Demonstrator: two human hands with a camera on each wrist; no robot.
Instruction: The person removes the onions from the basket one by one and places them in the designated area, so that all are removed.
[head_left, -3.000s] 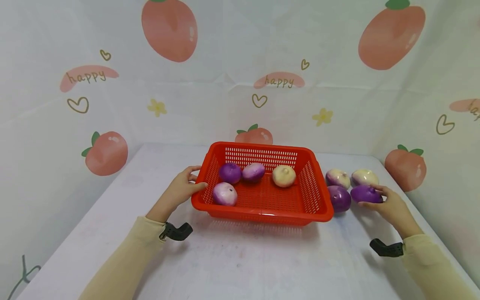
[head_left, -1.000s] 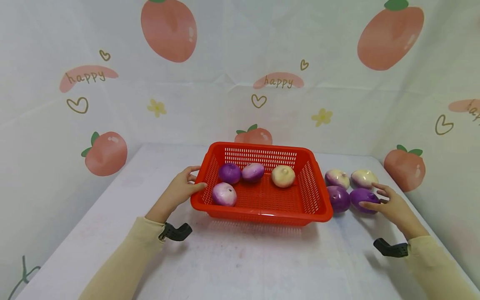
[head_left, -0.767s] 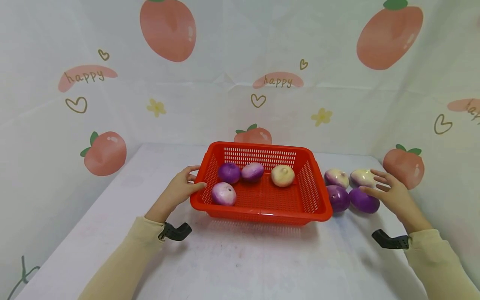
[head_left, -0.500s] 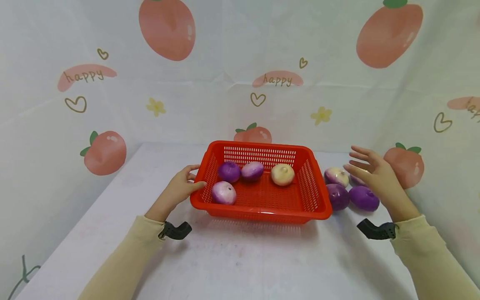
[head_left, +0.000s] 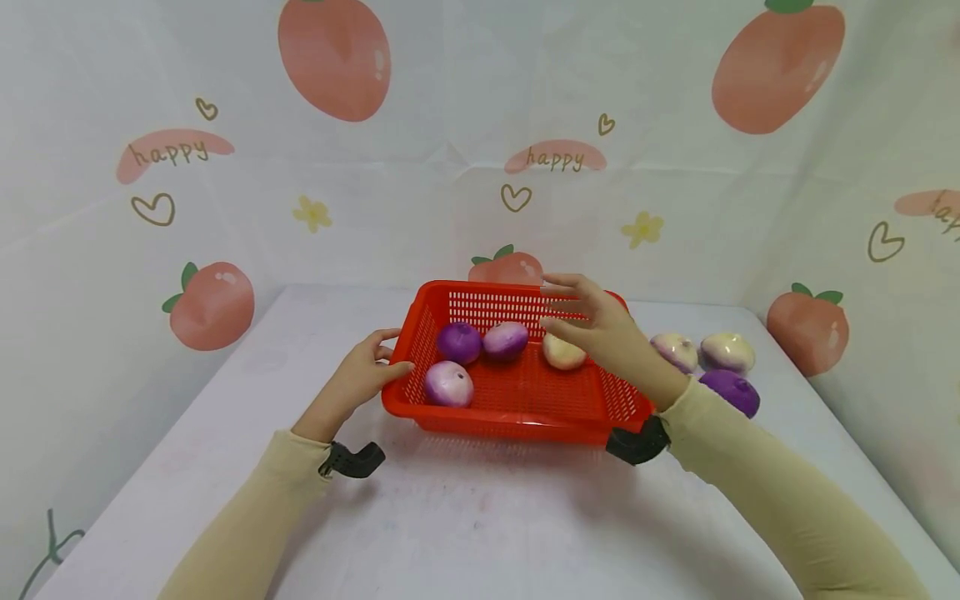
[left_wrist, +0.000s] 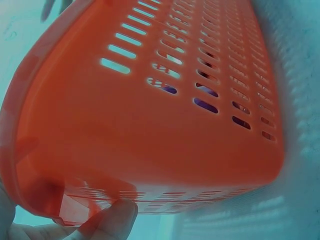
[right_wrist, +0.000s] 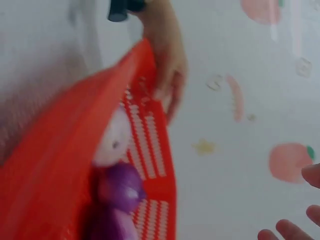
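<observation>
My left hand holds the left end of a red plastic basket, its thumb over the rim; in the left wrist view a fingertip lies against the basket's outer wall. Inside are a dark purple onion, a pale purple one beside it, a white-and-purple onion nearer the front left, and a cream onion. Over the basket's right part hovers my right hand, fingers spread and holding nothing. It partly covers the cream onion in the head view.
Right of the basket, on the white-covered table, lie two white-and-purple onions and a purple onion partly behind my right sleeve. A patterned cloth rises behind the table and along both sides.
My right hand has let go of the purple onion at right, risen, and swung left over the basket. My left hand, the basket and the onions inside have stayed put.
</observation>
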